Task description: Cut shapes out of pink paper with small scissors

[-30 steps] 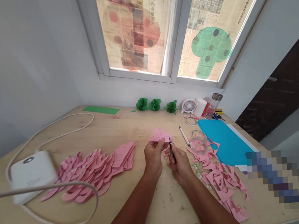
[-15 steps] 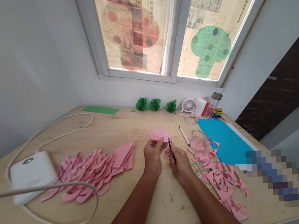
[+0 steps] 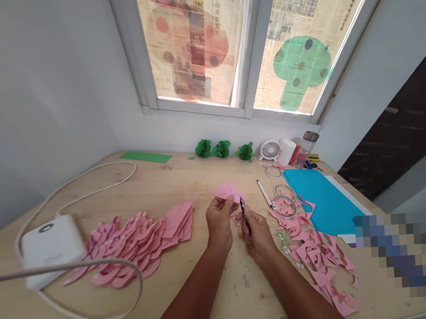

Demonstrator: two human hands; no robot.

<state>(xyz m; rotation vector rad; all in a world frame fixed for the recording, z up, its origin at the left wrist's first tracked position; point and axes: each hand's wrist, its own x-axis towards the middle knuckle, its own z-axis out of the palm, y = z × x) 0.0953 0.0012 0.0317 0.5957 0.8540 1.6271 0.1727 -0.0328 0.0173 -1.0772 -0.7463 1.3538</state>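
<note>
scissors [image 3: 245, 216] at pink paper [image 3: 229, 192]

Head-worn view, forward and down

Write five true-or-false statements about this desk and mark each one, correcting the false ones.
1. The left hand holds pink paper. True.
2. The right hand holds a ruler. False: it holds scissors.
3. Three green paper ornaments stand in a row near the wall. True.
4. The small fan stands left of those ornaments. False: it stands to their right.
5. Blue sheets lie partly over white paper. True.
</note>
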